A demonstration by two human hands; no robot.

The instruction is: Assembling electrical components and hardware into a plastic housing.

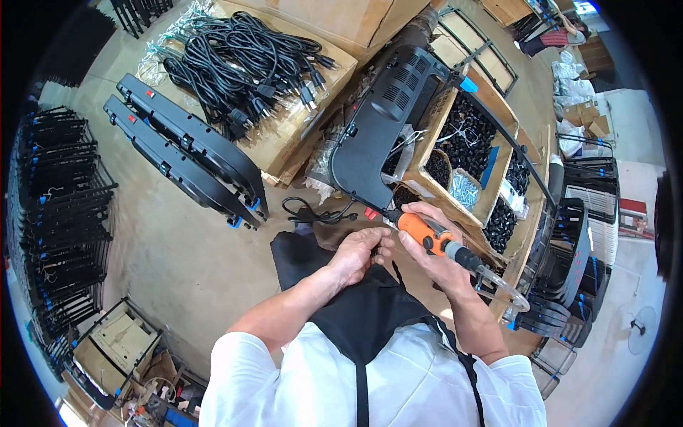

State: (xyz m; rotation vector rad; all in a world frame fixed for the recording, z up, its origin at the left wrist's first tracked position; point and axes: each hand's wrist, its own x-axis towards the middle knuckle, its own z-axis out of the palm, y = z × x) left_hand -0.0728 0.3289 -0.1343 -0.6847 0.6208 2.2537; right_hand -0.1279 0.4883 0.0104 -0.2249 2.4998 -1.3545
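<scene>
My right hand (435,265) grips an orange air screwdriver (420,231), its tip pointing at the lower end of a black machine frame (380,117). A clear hose (506,287) trails from the tool's back end. Just left of the tool, my left hand (356,254) is closed with its fingers curled together; what they hold, if anything, I cannot make out. The frame has a vented housing and stands tilted before me. A red piece (370,213) sits near the tool's tip, and a black power cord (313,212) with a plug lies beside the frame.
A cardboard box (313,135) at the far left carries a heap of black power cords (245,60). Two black frames (188,146) stand on the floor. On the right, a wooden parts bin (434,178) holds black parts and silver screws (464,191). Stacked black frames (60,213) line the left.
</scene>
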